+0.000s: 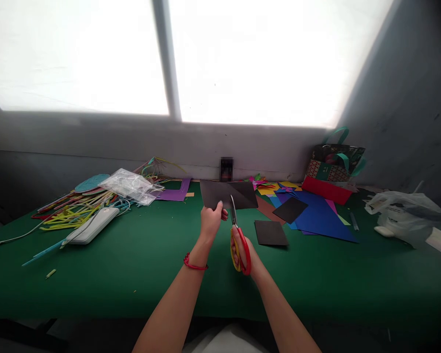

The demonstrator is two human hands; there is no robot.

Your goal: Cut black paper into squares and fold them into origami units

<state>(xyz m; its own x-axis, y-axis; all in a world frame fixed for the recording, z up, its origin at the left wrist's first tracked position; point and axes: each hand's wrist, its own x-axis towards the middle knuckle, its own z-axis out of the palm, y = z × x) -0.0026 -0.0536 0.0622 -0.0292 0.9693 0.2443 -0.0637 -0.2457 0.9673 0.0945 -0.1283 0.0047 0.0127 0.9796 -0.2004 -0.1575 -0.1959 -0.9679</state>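
My left hand (pixel 212 220) pinches the lower edge of a black sheet of paper (pixel 242 193), thumb on top, and holds it up above the table. My right hand (pixel 252 257) grips scissors (pixel 245 250) with one red and one yellow handle loop. Their blades point up and away, close to the sheet's lower edge; I cannot tell whether they touch the paper. Right of the scissors lies a black paper square (pixel 271 233), and a second black piece (pixel 290 210) rests a little farther back on a blue sheet (pixel 321 215).
Left on the green table (pixel 161 279) are a white power strip (pixel 93 225), colourful pipe cleaners (pixel 71 211), a clear plastic bag (pixel 130 185) and purple paper (pixel 174 192). At right are a red piece (pixel 327 189), a patterned gift bag (pixel 334 162) and a white plastic bag (pixel 404 213).
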